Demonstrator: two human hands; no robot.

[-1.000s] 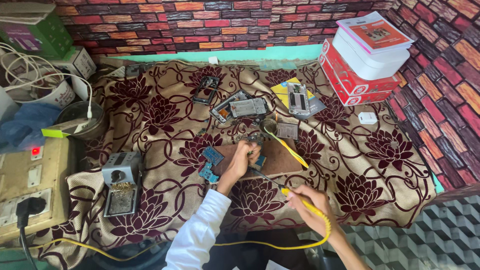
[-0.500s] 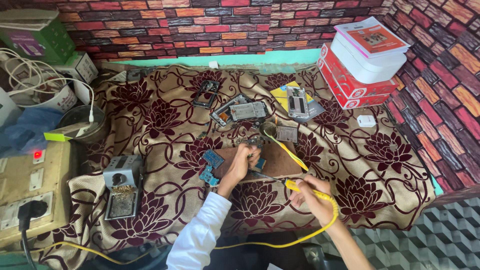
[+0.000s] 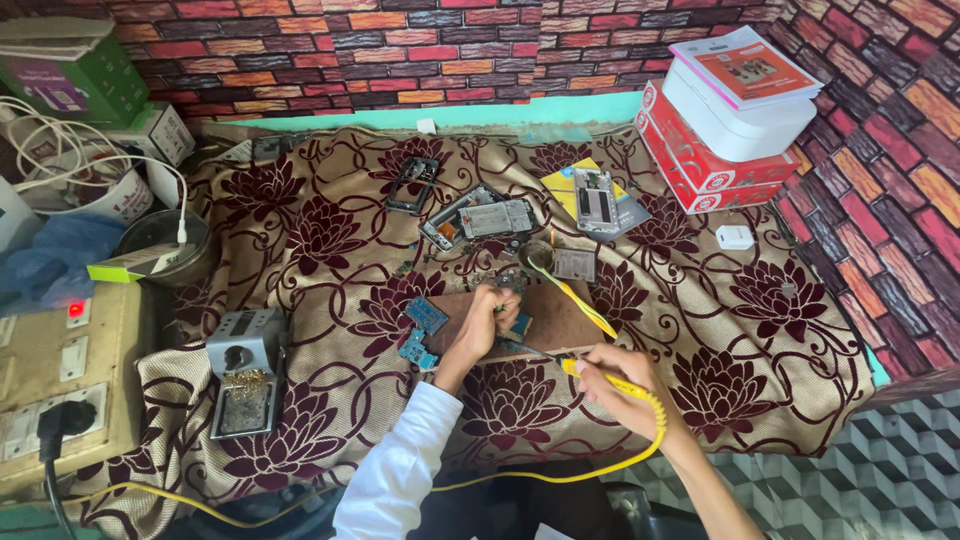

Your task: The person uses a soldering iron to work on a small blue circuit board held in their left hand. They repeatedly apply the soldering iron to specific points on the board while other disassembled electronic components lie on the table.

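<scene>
Floral cloth (image 3: 330,240) covers the bench; left hand (image 3: 487,325) pinches a small circuit board (image 3: 510,285) on the brown mat (image 3: 560,315), right hand (image 3: 610,375) clasps the yellow soldering iron (image 3: 590,372). Steady the tip, touching lightly.

Left hand (image 3: 487,322) on small circuit board (image 3: 511,283), wooden board (image 3: 560,320) mid-cloth; right hand (image 3: 612,375) gripping yellow soldering iron (image 3: 600,377); red boxes (image 3: 700,160) far-right corner.

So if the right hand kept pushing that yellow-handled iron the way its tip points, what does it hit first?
The right hand aims the soldering iron up and to the left across the brown board. First in that line is probably the left hand and the small part it pinches; depth is hard to judge.
</scene>
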